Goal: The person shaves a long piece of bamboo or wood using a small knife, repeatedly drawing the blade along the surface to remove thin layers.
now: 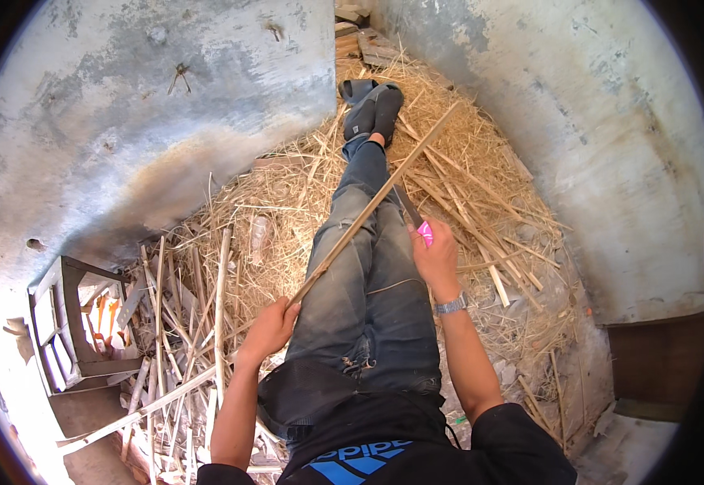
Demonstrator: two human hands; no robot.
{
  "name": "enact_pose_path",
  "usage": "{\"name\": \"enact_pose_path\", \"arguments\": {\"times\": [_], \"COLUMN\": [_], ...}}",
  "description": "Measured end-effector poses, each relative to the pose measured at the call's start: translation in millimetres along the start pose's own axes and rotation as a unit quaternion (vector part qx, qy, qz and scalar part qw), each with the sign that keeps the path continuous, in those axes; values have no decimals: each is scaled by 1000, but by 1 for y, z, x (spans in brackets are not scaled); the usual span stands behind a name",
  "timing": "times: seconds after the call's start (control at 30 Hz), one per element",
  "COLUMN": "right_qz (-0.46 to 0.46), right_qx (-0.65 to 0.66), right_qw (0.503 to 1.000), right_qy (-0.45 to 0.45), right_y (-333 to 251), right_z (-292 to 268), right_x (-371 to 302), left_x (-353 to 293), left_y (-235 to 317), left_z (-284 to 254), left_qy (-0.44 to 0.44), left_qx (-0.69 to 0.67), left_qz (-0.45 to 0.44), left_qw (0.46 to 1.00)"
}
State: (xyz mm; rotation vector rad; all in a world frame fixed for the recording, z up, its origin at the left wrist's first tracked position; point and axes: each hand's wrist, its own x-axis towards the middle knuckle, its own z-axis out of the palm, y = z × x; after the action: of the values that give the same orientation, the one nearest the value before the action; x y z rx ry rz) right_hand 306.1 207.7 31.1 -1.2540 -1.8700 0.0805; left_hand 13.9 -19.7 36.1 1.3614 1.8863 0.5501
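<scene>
My left hand (pixel 269 330) is closed around the near end of a long, flat bamboo-like strip (pixel 360 220). The strip slants over my outstretched legs, its far end up and to the right beyond my knees. In my right hand (pixel 437 252) is a knife (pixel 411 211) with a bright pink handle, the fingers wrapped round it. Its dark blade points away from me toward the strip, near its middle; whether the two touch I cannot tell. A watch sits on my right wrist.
Shavings (pixel 287 186) and straw cover the floor around my legs. Long split strips (pixel 465 206) lie to the right, with more sticks (pixel 222 299) at the left. A wooden frame (pixel 65 323) stands far left. Worn walls (pixel 150 105) rise on both sides.
</scene>
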Motion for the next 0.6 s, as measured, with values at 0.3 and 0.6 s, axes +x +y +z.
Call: {"name": "enact_pose_path", "arguments": {"times": [0.3,0.6], "right_qz": [208,84], "right_qx": [37,89], "right_qw": [968,961], "right_qy": [-138,-249], "right_y": [10,-46], "right_z": [0,47], "right_x": [25,-31], "left_x": [-18,0], "left_y": [-10,13], "left_z": [-11,0], "left_qy": [16,46], "left_qx": [72,142], "left_qz": [-3,-39], "left_qw": [997,988]}}
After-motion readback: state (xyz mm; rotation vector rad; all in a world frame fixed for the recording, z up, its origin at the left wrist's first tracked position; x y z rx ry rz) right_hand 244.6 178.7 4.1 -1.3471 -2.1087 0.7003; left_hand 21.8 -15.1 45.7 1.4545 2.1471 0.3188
